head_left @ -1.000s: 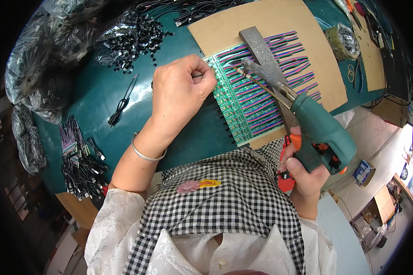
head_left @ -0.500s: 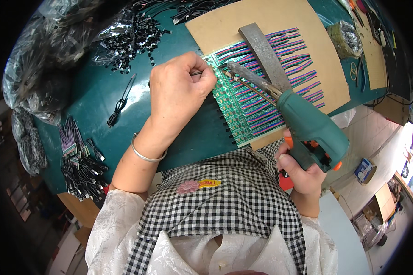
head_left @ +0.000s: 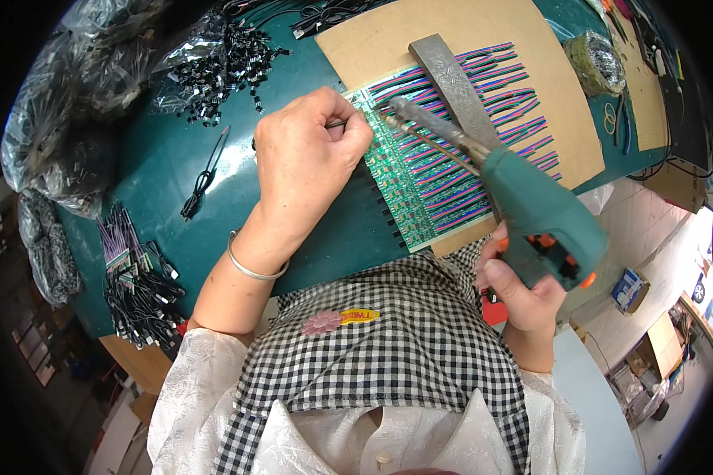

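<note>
My right hand [head_left: 527,293] is wrapped round the grip of a green soldering gun [head_left: 543,210] with orange parts. Its metal tip and a thin feed tube reach up-left over a panel of green circuit boards [head_left: 400,186]. At the panel's upper left edge, my left hand [head_left: 313,150] is closed in a pinch on a thin black cable [head_left: 336,124]; the cable's end is hidden by the fingers. Rows of red, blue and black wires [head_left: 459,178] run rightward from the boards. Across the wires lies a grey metal bar [head_left: 455,91].
Under the panel is a brown board [head_left: 562,119] on the green table [head_left: 309,253]. To the left lie a coiled black cable [head_left: 202,186], a bundle of cables [head_left: 139,285], a pile of small black connectors [head_left: 226,71] and plastic bags [head_left: 55,119]. A roll of wrap [head_left: 594,63] stands far right.
The soldering gun has tilted slightly, its body dropping a little and its tip lifting a bit off to the upper right. My left hand stays almost in place.
</note>
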Action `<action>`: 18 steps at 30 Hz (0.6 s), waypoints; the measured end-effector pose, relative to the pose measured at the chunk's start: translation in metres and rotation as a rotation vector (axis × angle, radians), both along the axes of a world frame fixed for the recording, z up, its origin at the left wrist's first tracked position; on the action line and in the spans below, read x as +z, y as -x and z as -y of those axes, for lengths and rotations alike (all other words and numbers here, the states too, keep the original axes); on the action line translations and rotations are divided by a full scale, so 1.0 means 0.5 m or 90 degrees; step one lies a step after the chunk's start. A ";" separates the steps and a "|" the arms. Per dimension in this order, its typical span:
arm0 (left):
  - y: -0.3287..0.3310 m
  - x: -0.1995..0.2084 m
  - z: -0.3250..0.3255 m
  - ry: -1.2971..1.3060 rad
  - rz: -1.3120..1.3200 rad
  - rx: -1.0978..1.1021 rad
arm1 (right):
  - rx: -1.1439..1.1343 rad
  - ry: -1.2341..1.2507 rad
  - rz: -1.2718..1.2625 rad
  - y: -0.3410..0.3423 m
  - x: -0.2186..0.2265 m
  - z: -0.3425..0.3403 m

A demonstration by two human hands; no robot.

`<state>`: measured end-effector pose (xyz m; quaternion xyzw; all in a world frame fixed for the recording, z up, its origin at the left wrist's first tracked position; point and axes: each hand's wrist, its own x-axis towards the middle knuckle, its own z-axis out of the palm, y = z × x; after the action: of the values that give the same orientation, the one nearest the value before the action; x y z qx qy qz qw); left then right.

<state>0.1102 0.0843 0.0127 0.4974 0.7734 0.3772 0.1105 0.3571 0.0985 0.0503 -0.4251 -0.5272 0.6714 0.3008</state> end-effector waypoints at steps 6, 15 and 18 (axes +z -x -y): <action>0.000 0.000 0.000 -0.001 0.005 0.007 | -0.003 -0.034 0.021 -0.006 0.007 -0.005; 0.003 0.011 0.007 0.028 0.030 -0.015 | -0.041 -0.028 -0.005 -0.001 0.014 0.002; 0.007 0.016 0.013 0.039 0.060 -0.037 | -0.030 -0.022 0.011 -0.005 0.016 0.002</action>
<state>0.1068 0.0780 0.0208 0.4978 0.7637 0.3729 0.1728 0.3595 0.0977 0.0585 -0.4380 -0.5312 0.6513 0.3191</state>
